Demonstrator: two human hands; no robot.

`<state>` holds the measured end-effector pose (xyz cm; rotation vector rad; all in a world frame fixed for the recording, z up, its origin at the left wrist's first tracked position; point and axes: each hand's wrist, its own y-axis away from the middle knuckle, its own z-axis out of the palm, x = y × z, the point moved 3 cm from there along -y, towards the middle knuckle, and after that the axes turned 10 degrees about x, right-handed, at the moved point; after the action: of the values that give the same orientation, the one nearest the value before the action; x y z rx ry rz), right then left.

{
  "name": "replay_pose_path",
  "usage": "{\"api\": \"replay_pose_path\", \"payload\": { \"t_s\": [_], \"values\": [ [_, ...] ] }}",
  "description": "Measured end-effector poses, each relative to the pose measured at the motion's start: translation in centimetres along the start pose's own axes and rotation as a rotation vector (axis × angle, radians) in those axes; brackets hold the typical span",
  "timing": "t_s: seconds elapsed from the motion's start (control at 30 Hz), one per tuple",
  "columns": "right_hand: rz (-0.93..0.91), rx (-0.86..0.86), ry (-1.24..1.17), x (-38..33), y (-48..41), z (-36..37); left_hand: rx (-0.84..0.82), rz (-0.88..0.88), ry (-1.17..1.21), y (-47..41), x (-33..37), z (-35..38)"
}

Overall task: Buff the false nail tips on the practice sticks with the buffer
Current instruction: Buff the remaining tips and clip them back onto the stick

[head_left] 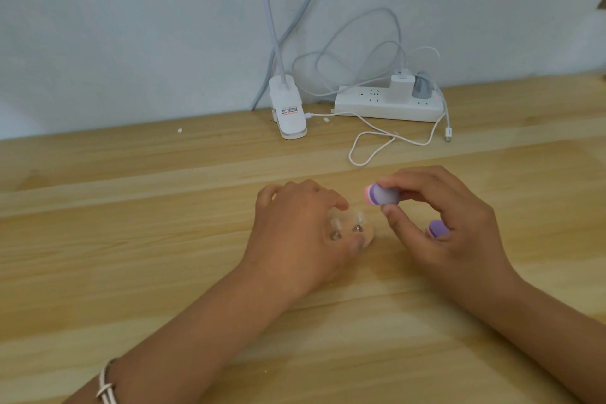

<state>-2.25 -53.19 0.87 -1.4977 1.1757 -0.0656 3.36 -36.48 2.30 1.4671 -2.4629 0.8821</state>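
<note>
A: Bracelet on L wrist, 7 o'clock, nearest. L grip?
B: Curled round clear sticks w/ nail tips, mid tabletop. Blurry.
A: R grip?
B: At 3 o'clock of it, pinching buffer btwn thumb & fingers. Pink end just beside tips; touching or not, can't tell.
A: Behind?
B: Lamp clip, power strip at 12 o'clock.

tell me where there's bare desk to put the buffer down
Bare desk lies left of the left hand and right of the right hand with the buffer. Crowded: the back, with clip lamp, power strip and cable, and between the hands, around the practice sticks.
</note>
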Motion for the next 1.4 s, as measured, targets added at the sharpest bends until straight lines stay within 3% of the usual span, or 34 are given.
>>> {"api": "replay_pose_path", "payload": {
  "t_s": [0.17, 0.3, 0.43, 0.5, 0.7, 0.87, 1.07, 1.4],
  "values": [
    [0.139, -0.002, -0.078, 0.0, -0.2, -0.2, -0.007, 0.068, -0.028, -0.6, 1.6, 0.4],
    [0.135, -0.006, -0.074, -0.2, -0.2, -0.3, 0.025, 0.242, -0.13, 0.0, 2.7, 0.2],
    [0.154, -0.012, -0.085, -0.2, -0.1, -0.4, 0.294, 0.392, 0.067, 2.4, 2.8, -1.8],
    [0.137, -0.006, -0.075, -0.3, 0.0, -0.4, 0.363, 0.353, 0.271, 4.0, 2.3, -2.8],
    [-0.005, -0.065, -0.127, -1.7, 0.9, 0.4, 0.246, -0.01, 0.652, 6.8, -0.3, -4.7],
    [-0.105, -0.164, -0.228, -3.7, 2.1, 0.6, 0.181, -0.126, 0.706, 7.7, -1.5, -4.1],
    [-0.26, -0.302, -0.127, -4.1, 2.8, 1.6, 0.116, -0.068, 0.599, 7.7, -2.0, -3.5],
    [-0.354, -0.309, -0.015, -4.2, 2.2, 1.4, 0.037, -0.136, 0.724, 7.7, -2.6, -3.0]
  ]
}}
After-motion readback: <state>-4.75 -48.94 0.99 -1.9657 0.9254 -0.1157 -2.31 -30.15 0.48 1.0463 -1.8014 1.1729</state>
